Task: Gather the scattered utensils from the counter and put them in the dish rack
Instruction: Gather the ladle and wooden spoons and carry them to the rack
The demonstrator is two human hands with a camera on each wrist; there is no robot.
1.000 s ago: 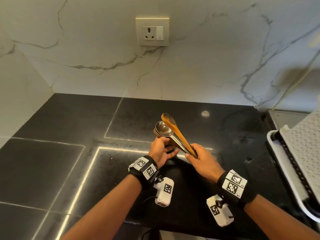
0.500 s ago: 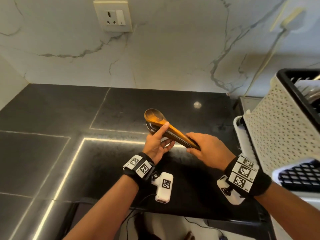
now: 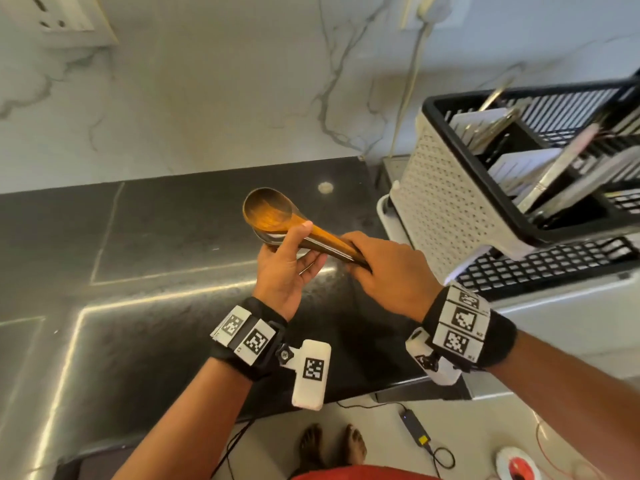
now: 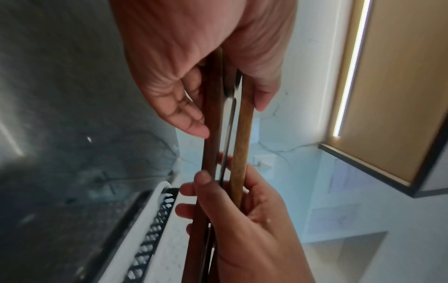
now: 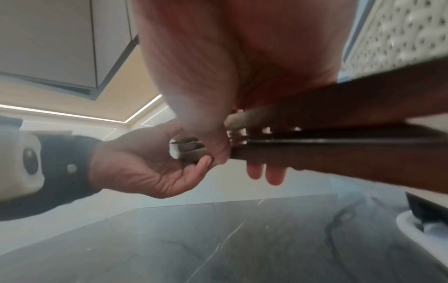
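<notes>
Both hands hold a bunch of utensils in the air over the black counter point(image 3: 145, 258). On top is a wooden spoon point(image 3: 268, 212) with its bowl pointing to about 10 o'clock in the head view. Right under it is a shiny metal spoon point(image 3: 273, 238), and only its edge peeks out. In the left wrist view there are two wooden handles point(image 4: 213, 118) with a thin metal handle point(image 4: 229, 122) between them.

The left hand point(image 3: 285, 271) is near the spoon bowls. Its thumb lies on top of the wooden spoon and its fingers sit under the bunch, so it pinches the utensils. The right hand point(image 3: 393, 275) is at the other end, toward 4 o'clock. Its fingers curl round the handles and grip them tight. In the right wrist view a fork's prongs point(image 5: 238, 135) show in the bunch, just past the right hand's fingers.

The dish rack point(image 3: 450, 199) stands at about 2 o'clock from the hands, near them but not touching. It has a white side full of little holes and a black rim. A few metal utensils point(image 3: 554, 171) lean inside it already. A white tray point(image 3: 384, 216) sits under the rack.

A wall socket point(image 3: 65, 19) is at 11 o'clock on the marble wall point(image 3: 225, 98). Bare feet point(image 3: 332, 445) show on the floor at 6 o'clock.
</notes>
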